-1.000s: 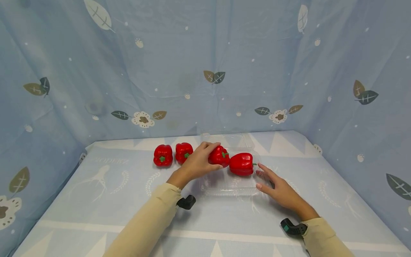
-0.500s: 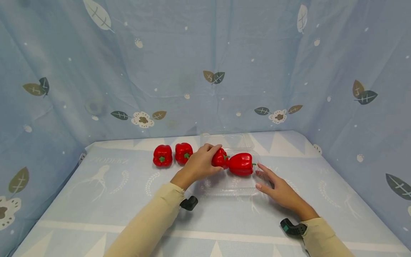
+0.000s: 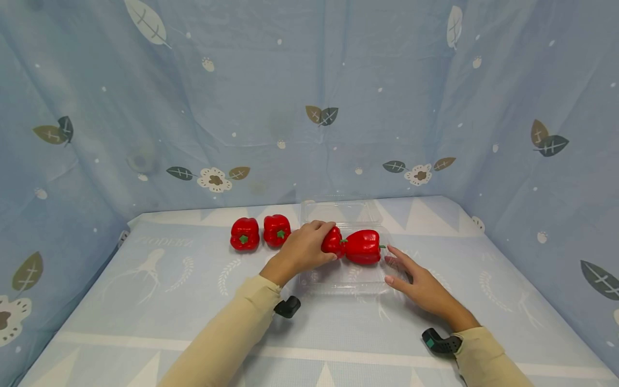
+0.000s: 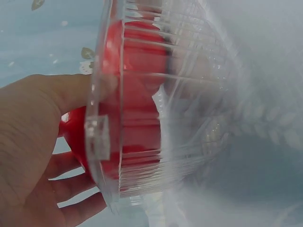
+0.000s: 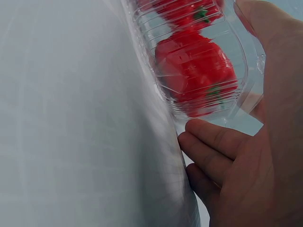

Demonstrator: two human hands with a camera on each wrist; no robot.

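Note:
A clear plastic clamshell box (image 3: 345,276) stands open on the cloth-covered table. In its left part is a red bell pepper (image 3: 331,243), which my left hand (image 3: 306,250) grips with thumb and fingers spread round its left side. The left wrist view shows that pepper (image 4: 137,137) through the ribbed box wall, the hand (image 4: 35,127) reaching in over the rim. Beside it, a second red bell pepper (image 3: 363,247) lies on its side, green stem to the right. My right hand (image 3: 425,287) is at the box's right end, fingers extended; it holds nothing.
Two more red bell peppers (image 3: 244,234) sit on the table left of the box, the nearer-to-box pepper (image 3: 276,231) partly beside my left wrist. The box's clear lid (image 3: 343,212) lies folded back toward the blue patterned curtain (image 3: 271,107) behind. Black wristbands (image 3: 440,342) are on both wrists.
My left hand has moved slightly right and down with its pepper, bringing it lower into the box against the second pepper. My right hand has stayed in place.

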